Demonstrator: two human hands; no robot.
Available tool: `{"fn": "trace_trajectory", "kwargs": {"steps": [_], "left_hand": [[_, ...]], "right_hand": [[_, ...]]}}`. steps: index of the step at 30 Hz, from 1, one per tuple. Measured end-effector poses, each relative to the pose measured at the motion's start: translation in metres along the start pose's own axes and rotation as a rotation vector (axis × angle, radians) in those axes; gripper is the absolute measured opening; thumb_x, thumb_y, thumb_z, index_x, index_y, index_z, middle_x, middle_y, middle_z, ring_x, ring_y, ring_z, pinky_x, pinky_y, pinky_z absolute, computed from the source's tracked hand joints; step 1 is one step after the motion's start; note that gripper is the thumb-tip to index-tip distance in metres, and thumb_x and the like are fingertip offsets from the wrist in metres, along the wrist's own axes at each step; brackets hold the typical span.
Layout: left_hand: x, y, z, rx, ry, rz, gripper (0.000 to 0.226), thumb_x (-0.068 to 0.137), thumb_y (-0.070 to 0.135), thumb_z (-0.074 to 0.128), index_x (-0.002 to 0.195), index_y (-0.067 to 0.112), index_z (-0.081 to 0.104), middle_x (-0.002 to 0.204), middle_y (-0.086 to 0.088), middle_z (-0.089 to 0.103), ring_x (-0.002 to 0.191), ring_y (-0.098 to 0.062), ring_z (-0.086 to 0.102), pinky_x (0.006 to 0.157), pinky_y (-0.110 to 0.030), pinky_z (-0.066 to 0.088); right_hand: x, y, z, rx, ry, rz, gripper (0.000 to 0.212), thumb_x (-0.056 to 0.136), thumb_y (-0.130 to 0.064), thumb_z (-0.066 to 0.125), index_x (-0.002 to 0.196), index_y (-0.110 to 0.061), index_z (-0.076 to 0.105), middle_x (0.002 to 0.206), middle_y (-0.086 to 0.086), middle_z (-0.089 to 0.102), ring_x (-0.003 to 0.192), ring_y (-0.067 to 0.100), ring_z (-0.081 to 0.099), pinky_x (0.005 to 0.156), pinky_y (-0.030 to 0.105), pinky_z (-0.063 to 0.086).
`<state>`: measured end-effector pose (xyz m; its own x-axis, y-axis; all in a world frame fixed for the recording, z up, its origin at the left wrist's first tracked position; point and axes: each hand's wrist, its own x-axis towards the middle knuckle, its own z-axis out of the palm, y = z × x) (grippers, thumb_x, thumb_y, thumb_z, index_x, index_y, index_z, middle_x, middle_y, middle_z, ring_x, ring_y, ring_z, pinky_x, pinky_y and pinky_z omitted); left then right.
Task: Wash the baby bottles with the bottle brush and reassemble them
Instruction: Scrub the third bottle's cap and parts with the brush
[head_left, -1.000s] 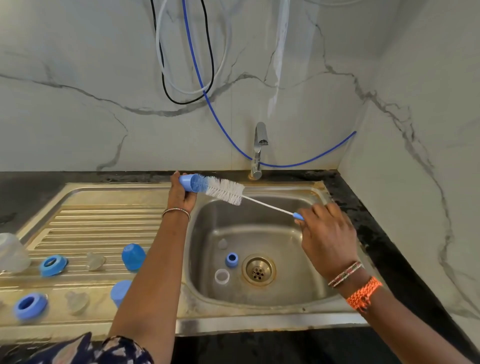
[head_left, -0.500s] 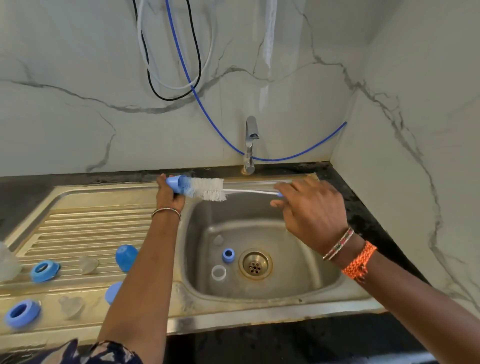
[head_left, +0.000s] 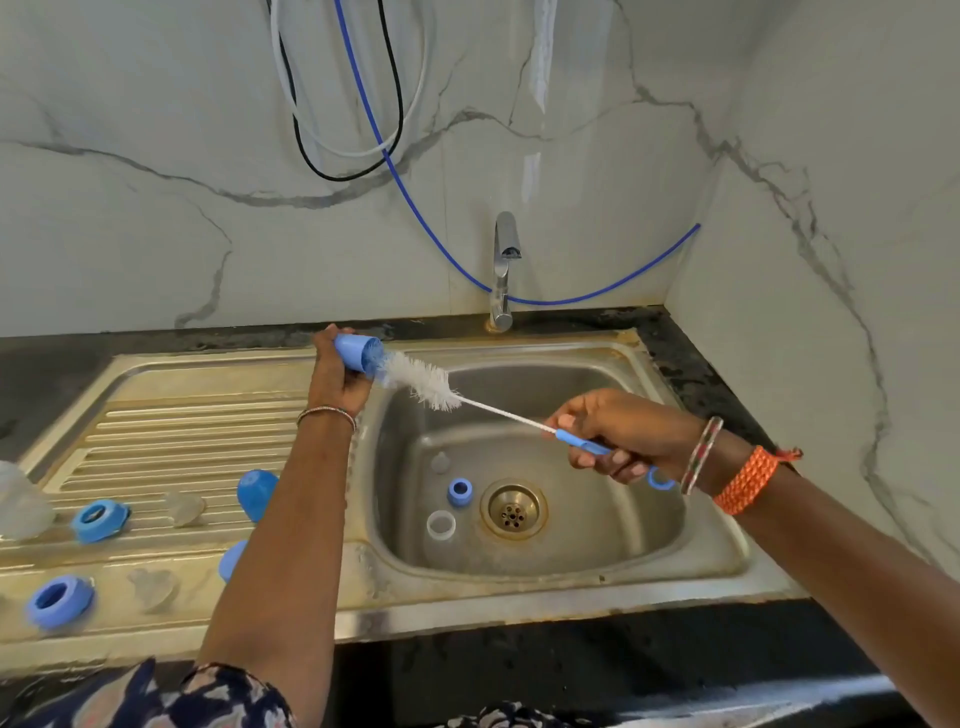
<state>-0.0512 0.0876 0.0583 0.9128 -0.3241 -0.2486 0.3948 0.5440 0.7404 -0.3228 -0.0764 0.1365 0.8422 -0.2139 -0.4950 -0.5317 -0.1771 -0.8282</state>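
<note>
Bottle brush (head_left: 434, 385) now slants down from the blue cap (head_left: 357, 352), above the sink (head_left: 691, 561); right hand (head_left: 623, 436), lower than before, grips its handle, left hand (head_left: 337, 379) clasps the cap.

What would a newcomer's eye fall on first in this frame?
First, the white bottle brush slanting over the sink, its tip in a blue cap held by the left hand, its handle gripped by the right hand. Next, blue collar rings and caps scattered on the drainboard at left.
</note>
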Motion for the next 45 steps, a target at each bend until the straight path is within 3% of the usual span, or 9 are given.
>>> {"fn": "trace_trajectory", "kwargs": {"steps": [5,10,15,19,26,29,34,41,45], "left_hand": [[-0.002,-0.014,-0.003,0.239,0.089,-0.149,0.028,0.099,0.031,0.040,0.106,0.005,0.047,0.096,-0.015,0.053,0.094,-0.025,0.051,0.094,-0.029,0.042],[0.008,-0.027,-0.004,0.230,0.152,-0.198,0.017,0.093,0.009,0.051,0.078,0.016,0.050,0.089,-0.007,0.051,0.093,-0.021,0.052,0.085,-0.017,0.040],[-0.004,-0.019,0.008,0.177,0.103,-0.081,0.027,0.099,0.009,0.039,0.072,0.011,0.044,0.067,-0.005,0.052,0.056,-0.008,0.057,0.044,-0.014,0.047],[0.000,-0.014,-0.001,0.155,0.025,-0.063,0.024,0.097,0.019,0.042,0.078,0.010,0.053,0.065,-0.003,0.060,0.068,-0.014,0.054,0.061,-0.024,0.050],[-0.006,-0.012,-0.004,0.070,0.069,-0.090,0.023,0.096,0.015,0.042,0.075,0.009,0.046,0.076,-0.007,0.052,0.071,-0.015,0.057,0.057,-0.022,0.055],[-0.006,-0.014,-0.008,0.121,0.057,-0.072,0.018,0.095,0.014,0.044,0.078,0.009,0.047,0.082,-0.008,0.050,0.076,-0.016,0.053,0.065,-0.022,0.053],[-0.007,-0.016,-0.005,0.028,-0.003,-0.069,0.028,0.093,0.016,0.041,0.068,0.011,0.052,0.057,0.000,0.056,0.061,-0.013,0.050,0.053,-0.019,0.047],[0.003,-0.020,-0.021,0.014,0.071,-0.295,0.021,0.087,0.027,0.059,0.095,0.008,0.053,0.094,-0.009,0.058,0.084,-0.020,0.059,0.064,-0.027,0.055],[0.002,-0.026,-0.022,0.035,0.050,-0.249,0.023,0.092,0.023,0.058,0.105,0.005,0.051,0.102,-0.014,0.055,0.089,-0.023,0.059,0.080,-0.028,0.052]], "right_hand": [[0.016,0.022,0.002,-1.290,0.835,-0.562,0.026,0.069,-0.011,0.075,0.086,-0.015,0.055,0.071,0.001,0.056,0.061,0.020,0.054,0.049,0.030,0.044],[0.004,0.019,0.005,-1.325,1.198,-0.653,0.004,0.072,-0.018,0.073,0.074,-0.018,0.069,0.072,0.004,0.060,0.070,0.028,0.056,0.069,0.038,0.041],[-0.009,0.007,-0.003,-0.691,0.544,-0.319,0.023,0.091,-0.034,0.059,0.081,-0.017,0.071,0.059,-0.003,0.053,0.048,0.007,0.046,0.049,0.021,0.038],[-0.018,0.004,-0.008,0.150,-0.003,0.039,0.029,0.100,-0.026,0.043,0.096,-0.006,0.063,0.052,-0.002,0.039,0.036,0.003,0.026,0.033,0.015,0.023],[-0.005,0.028,0.001,-1.176,1.027,-0.772,0.012,0.072,-0.008,0.075,0.079,-0.016,0.069,0.062,-0.002,0.061,0.052,0.020,0.055,0.046,0.025,0.042],[-0.005,0.019,0.001,-0.915,0.943,-0.623,0.006,0.078,-0.014,0.071,0.078,-0.020,0.071,0.063,-0.003,0.063,0.057,0.015,0.057,0.052,0.023,0.040],[-0.010,0.007,-0.008,-0.015,-0.002,0.036,0.033,0.102,-0.022,0.037,0.086,-0.008,0.062,0.044,-0.003,0.041,0.029,0.003,0.024,0.031,0.015,0.022],[-0.002,0.030,0.004,-1.166,0.821,-0.377,0.013,0.090,-0.021,0.059,0.099,-0.023,0.067,0.082,0.000,0.063,0.076,0.021,0.059,0.060,0.028,0.042],[-0.005,0.033,0.005,-1.003,0.854,-0.467,0.012,0.081,-0.015,0.065,0.090,-0.019,0.072,0.074,0.000,0.062,0.066,0.019,0.058,0.056,0.025,0.041]]}}
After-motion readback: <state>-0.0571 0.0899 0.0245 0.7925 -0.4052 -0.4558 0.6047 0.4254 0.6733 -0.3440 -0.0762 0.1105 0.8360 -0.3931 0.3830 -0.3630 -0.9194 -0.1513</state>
